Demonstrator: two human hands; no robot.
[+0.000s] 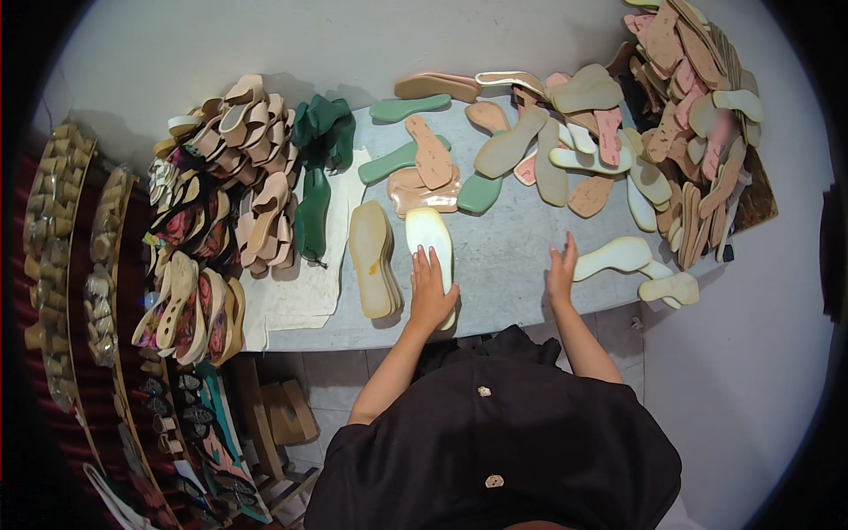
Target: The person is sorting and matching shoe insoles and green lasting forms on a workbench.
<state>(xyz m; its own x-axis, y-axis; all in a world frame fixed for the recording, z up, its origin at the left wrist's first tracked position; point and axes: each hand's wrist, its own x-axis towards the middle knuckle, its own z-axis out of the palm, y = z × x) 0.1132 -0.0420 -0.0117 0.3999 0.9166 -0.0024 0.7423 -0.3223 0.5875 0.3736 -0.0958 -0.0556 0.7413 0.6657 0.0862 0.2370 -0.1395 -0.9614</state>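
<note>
My left hand (430, 291) lies flat, fingers together, on a cream shoe sole (427, 234) that rests on the grey table (508, 238). A small stack of tan soles (371, 258) lies just left of it. My right hand (560, 268) rests flat on the bare tabletop with fingers spread, holding nothing. A pale cream sole (613, 256) lies a short way to its right.
Green soles (402, 161), pink, beige and grey soles lie scattered across the far side of the table, with a big heap (698, 115) at the right. Sandals (238, 168) pile up on the left beside a white cloth (305, 283). Racks of small parts (53, 256) stand at far left.
</note>
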